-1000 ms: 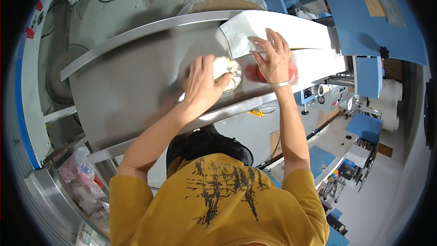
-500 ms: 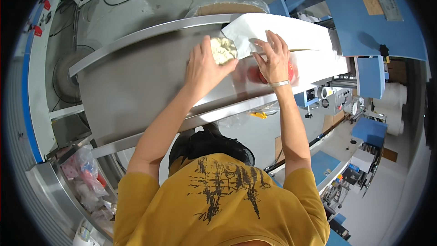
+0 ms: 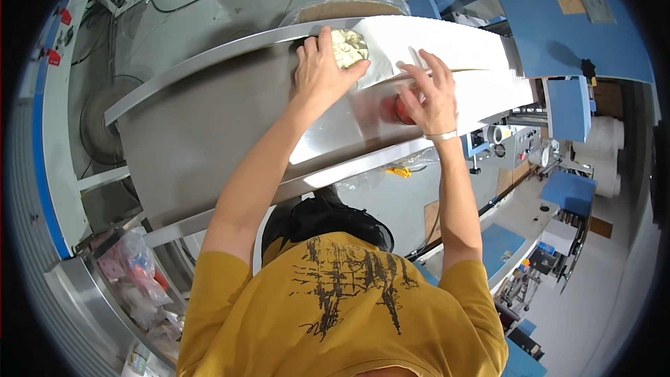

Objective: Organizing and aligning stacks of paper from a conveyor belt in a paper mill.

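My left hand point(image 3: 322, 73) is closed round the edge of a round, shallow, pale yellow-green piece point(image 3: 349, 49), its thumb and fingers spread along the rim. The piece is at the left edge of a sheet of white film point(image 3: 380, 66). My right hand point(image 3: 434, 98) is over the film, fingers apart and bent. Partly under its thumb side lies a round red thing point(image 3: 407, 109); whether the fingers touch it I cannot tell. Both hands are above a long metal work surface point(image 3: 209, 132).
White film point(image 3: 481, 49) covers the surface's right end, beside a blue machine point(image 3: 565, 35). A raised metal rim point(image 3: 209, 63) runs along the far side. Plastic bags point(image 3: 136, 272) fill a bin at lower left. A yellow tool point(image 3: 398, 172) lies beyond the near edge.
My left hand and the yellow-green piece have moved slightly right and away from me. My right hand has shifted a little right, so the red thing shows more on its left side.
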A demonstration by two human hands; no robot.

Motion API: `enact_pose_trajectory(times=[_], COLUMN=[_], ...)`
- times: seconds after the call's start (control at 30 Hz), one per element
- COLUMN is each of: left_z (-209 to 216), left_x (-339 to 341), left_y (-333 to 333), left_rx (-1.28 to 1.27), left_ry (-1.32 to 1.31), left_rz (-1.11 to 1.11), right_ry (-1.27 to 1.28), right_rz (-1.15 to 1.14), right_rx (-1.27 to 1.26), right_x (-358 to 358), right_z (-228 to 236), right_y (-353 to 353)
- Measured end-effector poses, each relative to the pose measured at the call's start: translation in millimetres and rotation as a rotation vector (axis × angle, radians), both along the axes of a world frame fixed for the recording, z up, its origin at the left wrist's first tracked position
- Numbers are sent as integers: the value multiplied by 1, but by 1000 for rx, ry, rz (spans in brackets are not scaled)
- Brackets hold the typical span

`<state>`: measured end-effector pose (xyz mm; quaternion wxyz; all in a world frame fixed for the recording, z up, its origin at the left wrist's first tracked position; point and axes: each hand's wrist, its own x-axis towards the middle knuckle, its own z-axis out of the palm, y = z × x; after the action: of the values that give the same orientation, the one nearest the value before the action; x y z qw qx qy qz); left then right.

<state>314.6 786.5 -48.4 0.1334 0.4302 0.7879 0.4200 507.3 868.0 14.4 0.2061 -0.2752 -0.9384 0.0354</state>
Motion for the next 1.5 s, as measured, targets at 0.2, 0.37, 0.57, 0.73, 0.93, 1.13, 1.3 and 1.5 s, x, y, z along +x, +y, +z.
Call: enact_pose_trajectory(times=[0.2, 0.37, 0.57, 0.73, 0.93, 1.13, 1.3, 1.5], left_z=[2, 6, -6, 17, 5, -7, -15, -16], left_x=[-2, -3, -11, -22, -50, -43, -44, -48], left_y=[2, 4, 8, 0, 16, 31, 31, 27], left_rx=[-25, -54, 63, -23, 235, 238, 307, 308], left_ry=[-22, 0, 164, 139, -74, -391, -371, -323], left_rz=[-38, -66, -106, -272, -225, -265, -228, -288], right_ry=[252, 414, 320, 187, 197, 186, 145, 131], right_rz=[-231, -267, -134, -102, -89, -63, -47, -38], right_rx=[-149, -438, -139, 9, -5, -15, -44, -51], right_x=[42, 14, -40, -53, -58, -59, -56, -56], right_z=[-7, 1, -11, -27, -27, -23, -21, -18], right_y=[0, -13, -12, 1, 0, 0, 0, -1])
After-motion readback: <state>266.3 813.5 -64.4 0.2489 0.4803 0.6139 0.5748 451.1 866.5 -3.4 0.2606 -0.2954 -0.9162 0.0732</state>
